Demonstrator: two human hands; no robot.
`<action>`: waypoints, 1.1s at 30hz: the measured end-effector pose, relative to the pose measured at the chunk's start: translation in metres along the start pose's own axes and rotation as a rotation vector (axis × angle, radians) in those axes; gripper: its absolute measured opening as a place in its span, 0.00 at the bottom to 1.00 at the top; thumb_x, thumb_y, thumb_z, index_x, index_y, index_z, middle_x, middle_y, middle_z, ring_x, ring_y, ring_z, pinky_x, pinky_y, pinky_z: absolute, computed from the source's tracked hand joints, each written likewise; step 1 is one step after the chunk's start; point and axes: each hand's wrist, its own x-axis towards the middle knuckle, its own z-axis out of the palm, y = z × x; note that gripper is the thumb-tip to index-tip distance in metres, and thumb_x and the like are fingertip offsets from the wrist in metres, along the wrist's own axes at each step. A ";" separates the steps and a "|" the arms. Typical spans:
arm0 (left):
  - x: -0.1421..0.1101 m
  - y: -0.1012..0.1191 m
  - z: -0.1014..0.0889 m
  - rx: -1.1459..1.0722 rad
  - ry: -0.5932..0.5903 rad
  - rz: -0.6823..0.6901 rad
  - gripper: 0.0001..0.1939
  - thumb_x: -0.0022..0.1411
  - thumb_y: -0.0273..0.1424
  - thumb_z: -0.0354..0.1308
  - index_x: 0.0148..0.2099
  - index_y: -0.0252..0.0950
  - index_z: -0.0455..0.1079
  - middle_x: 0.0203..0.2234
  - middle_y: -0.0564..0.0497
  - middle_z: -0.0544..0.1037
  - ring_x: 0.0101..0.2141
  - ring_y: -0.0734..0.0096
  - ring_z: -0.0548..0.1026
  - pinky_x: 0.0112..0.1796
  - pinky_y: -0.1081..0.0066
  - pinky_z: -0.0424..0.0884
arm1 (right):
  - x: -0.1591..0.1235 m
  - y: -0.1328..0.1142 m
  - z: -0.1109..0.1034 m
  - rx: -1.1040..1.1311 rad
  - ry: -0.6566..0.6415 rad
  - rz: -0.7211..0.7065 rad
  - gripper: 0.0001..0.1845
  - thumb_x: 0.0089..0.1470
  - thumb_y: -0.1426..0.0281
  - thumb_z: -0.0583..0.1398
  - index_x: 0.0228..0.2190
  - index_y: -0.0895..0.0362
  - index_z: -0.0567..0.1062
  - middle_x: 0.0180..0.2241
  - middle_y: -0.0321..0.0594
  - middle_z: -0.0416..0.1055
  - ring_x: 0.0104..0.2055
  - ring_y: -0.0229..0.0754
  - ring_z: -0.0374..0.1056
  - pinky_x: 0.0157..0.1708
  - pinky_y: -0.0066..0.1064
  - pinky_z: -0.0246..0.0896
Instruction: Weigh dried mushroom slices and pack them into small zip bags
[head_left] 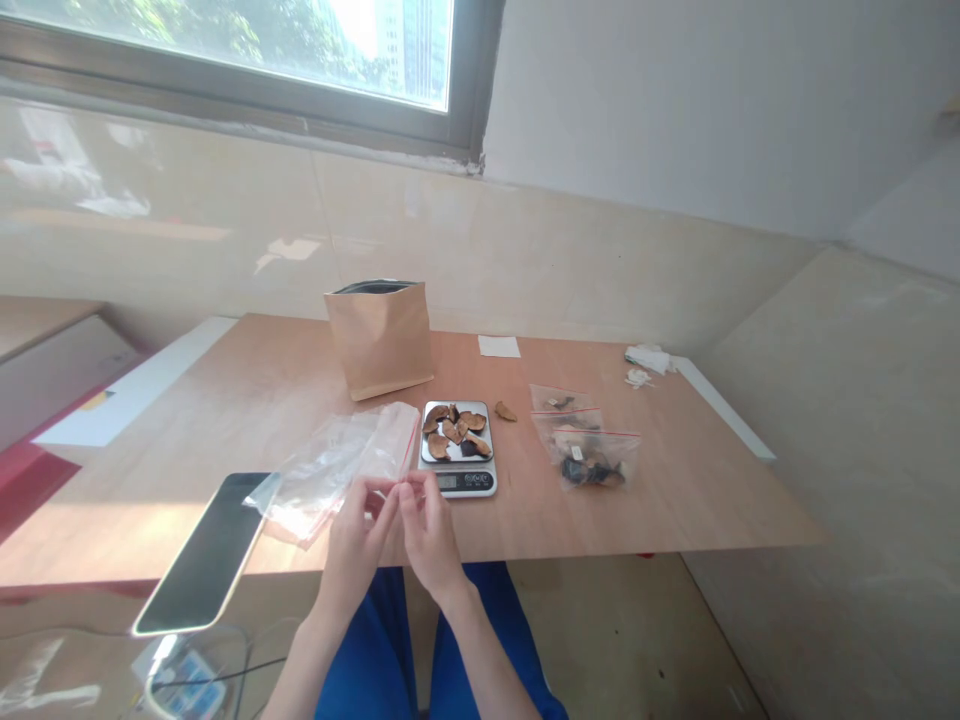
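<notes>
My left hand (364,525) and my right hand (427,525) meet at the front edge of the table, fingertips pinched together on the edge of a clear zip bag (352,445) with a red seal line. The exact grip is partly hidden by the fingers. More clear plastic bags lie flat beneath and left of it. Just beyond my right hand stands a small digital kitchen scale (484,480). Several dried brown slices (454,430) rest on its metal plate, with one darker piece among them. Another dried slice (505,411) lies on the table right of the scale.
A brown kraft pouch (382,340) stands with its top open at the back. Filled zip bags (596,465) lie at the right. A phone-like tablet (206,555) on a stand overhangs the left front edge. White paper (499,346) and crumpled tissue (649,359) lie farther back.
</notes>
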 end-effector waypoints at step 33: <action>0.029 0.024 -0.003 -0.037 0.131 -0.214 0.14 0.57 0.39 0.47 0.24 0.39 0.53 0.49 0.49 0.73 0.37 0.66 0.74 0.36 0.70 0.66 | 0.045 0.055 -0.077 -0.405 0.341 -0.097 0.06 0.52 0.69 0.57 0.32 0.58 0.70 0.35 0.44 0.69 0.39 0.43 0.65 0.41 0.37 0.60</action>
